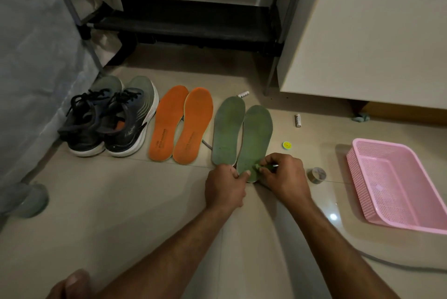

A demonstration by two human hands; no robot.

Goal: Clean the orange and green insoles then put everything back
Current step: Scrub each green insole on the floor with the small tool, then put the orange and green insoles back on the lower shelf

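Note:
Two green insoles lie side by side on the tiled floor, the left one and the right one. My left hand pinches the heel edge of the right green insole. My right hand grips a small green brush pressed on that same heel. Two orange insoles lie to the left of the green pair. A pair of grey and black sneakers stands further left.
A pink plastic basket sits at the right. A tape roll, a yellow round tin and two small white tubes lie near the insoles. A black rack stands behind. My knee shows at the bottom left.

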